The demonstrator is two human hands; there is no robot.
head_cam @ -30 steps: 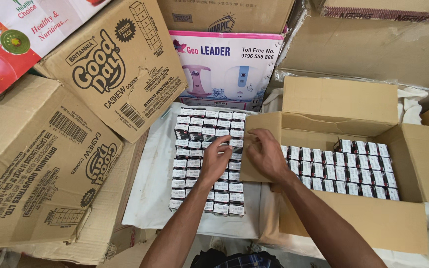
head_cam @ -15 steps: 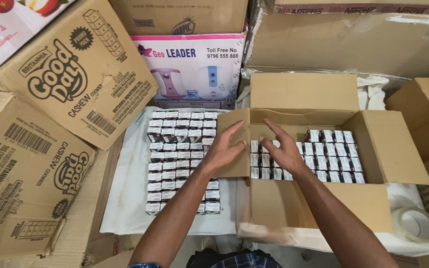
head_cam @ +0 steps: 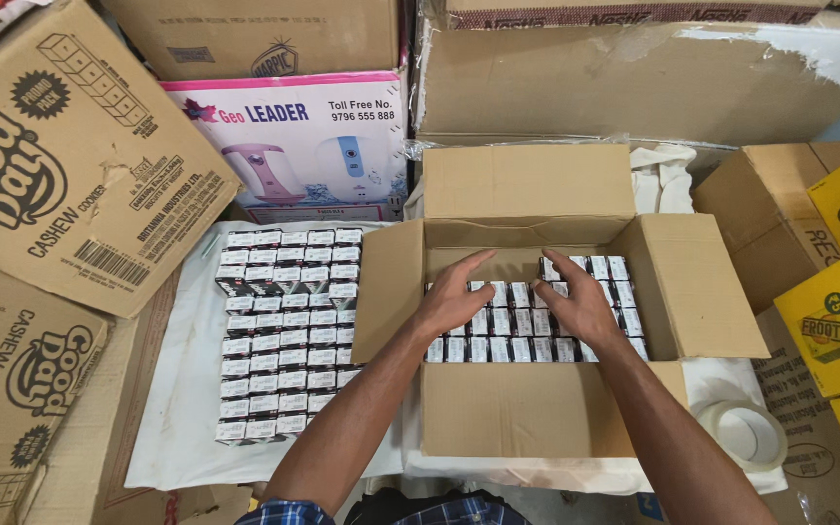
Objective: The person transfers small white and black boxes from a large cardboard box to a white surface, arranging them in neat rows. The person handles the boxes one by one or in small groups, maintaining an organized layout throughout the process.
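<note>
My left hand and right hand lie flat with fingers spread, grasping nothing, on the rows of small black-and-white packets filling the open brown cardboard box at the centre of the frame. Left of it, a block of matching small packets sits on a white sheet. A roll of clear tape lies at lower right, and large printed cartons stand across the top.

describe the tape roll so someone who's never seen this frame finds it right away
Start at the open cardboard carton in the middle, where both hands rest on rows of small boxes. Go to its lower right corner, onto the white cloth under it. The tape roll lies flat there: a pale, see-through ring, the only round thing among boxes.
</note>
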